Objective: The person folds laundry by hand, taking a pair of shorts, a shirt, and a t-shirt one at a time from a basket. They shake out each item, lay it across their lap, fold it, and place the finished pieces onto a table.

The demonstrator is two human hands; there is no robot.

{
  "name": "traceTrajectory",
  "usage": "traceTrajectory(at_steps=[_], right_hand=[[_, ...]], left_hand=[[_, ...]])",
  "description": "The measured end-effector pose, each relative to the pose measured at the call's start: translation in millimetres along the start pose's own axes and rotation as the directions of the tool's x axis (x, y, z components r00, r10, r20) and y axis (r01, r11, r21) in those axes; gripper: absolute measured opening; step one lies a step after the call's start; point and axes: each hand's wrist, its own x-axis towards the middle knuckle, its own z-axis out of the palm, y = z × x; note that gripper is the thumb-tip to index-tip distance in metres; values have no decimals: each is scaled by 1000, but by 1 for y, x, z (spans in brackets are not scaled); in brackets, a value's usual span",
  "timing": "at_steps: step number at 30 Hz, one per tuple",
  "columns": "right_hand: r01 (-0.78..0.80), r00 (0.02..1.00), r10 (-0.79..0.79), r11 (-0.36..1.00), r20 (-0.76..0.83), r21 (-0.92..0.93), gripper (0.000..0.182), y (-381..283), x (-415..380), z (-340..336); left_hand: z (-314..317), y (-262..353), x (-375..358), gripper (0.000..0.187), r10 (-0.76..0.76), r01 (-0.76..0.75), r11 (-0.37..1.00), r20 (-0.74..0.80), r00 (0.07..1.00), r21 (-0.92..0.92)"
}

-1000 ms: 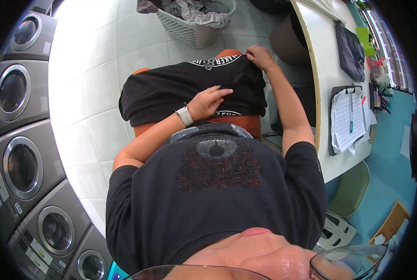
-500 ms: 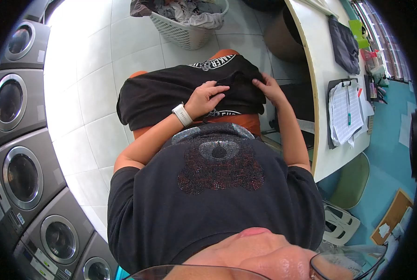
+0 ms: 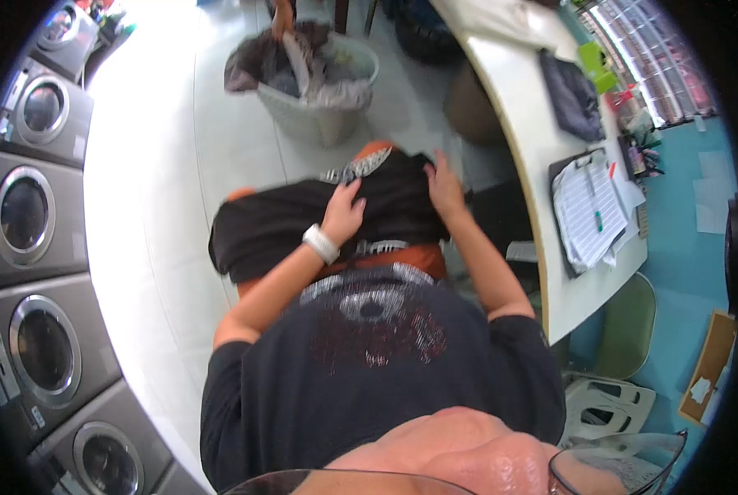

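A black garment [image 3: 303, 216] with white printed lettering lies across my lap, over orange cloth. My left hand [image 3: 344, 216], with a white watch at the wrist, is closed on a fold near its middle; the blurred fingertips are partly hidden. At the garment's right edge, my right hand [image 3: 445, 188] pinches the fabric between thumb and fingers. Beyond my knees stands a white laundry basket [image 3: 323, 124] heaped with clothes. Another person's hand [image 3: 282, 18] grasps a pale cloth [image 3: 297, 62] above it.
Front-loading machines [image 3: 45, 351] line the left side. On my right runs a white table [image 3: 527, 111] with a dark pouch [image 3: 571, 99] and a clipboard [image 3: 591, 210] with papers. A dark bin [image 3: 472, 107] and a folded chair [image 3: 624, 330] are near the table.
Both hands have shifted slightly left with the garment. My left fingers, stretched out before, have curled onto the cloth. Another person's hand has appeared at the basket, lifting a cloth. The view has tilted forward.
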Motion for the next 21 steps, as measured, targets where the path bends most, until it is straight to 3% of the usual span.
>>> traceTrajectory(at_steps=[2, 3, 7, 9, 10, 11, 12, 13, 14, 18, 20, 21], right_hand=[[105, 992, -100, 993, -79, 61, 45, 1, 0, -5], [147, 984, -137, 986, -117, 83, 46, -1, -1, -7], [105, 993, -98, 988, -62, 112, 47, -11, -9, -16], [439, 870, -364, 879, -333, 185, 49, 1, -8, -3], [445, 856, -386, 889, -344, 110, 46, 2, -11, -4], [444, 853, -386, 890, -351, 102, 46, 4, -15, -4], [261, 957, -247, 962, -150, 77, 45, 3, -17, -2], [75, 996, -75, 997, 49, 16, 44, 7, -19, 4], [34, 991, -39, 999, 132, 39, 42, 10, -22, 12], [-68, 977, 76, 997, 199, -47, 44, 7, -18, 22], [54, 998, -62, 939, -12, -340, 38, -6, -16, 14], [71, 996, -82, 939, -18, -338, 38, -14, -11, 11]], left_hand=[[-1, -6, 1, 42, 58, -57, 998, -49, 997, 17], [-5, -1, 0, 43, -7, 7, 1000, -26, 1000, 21], [-11, 10, 2, 44, -65, 65, 998, 3, 998, 7], [-8, 10, 3, 44, -72, 72, 997, 14, 997, 1], [-4, 6, 2, 44, -25, 26, 999, -30, 999, 40], [-1, 2, 0, 44, 21, -15, 997, -71, 997, 82], [0, -3, 0, 45, -31, 32, 999, -22, 999, 19], [2, -4, -1, 45, -24, 24, 999, -23, 999, 20], [3, -6, -1, 45, -27, 27, 999, 0, 1000, 39], [2, -10, 1, 45, -13, 10, 998, 38, 999, 64], [3, -16, 1, 45, 0, -2, 999, 44, 999, 45], [4, -18, 1, 45, -2, 1, 1000, 38, 999, 22]])
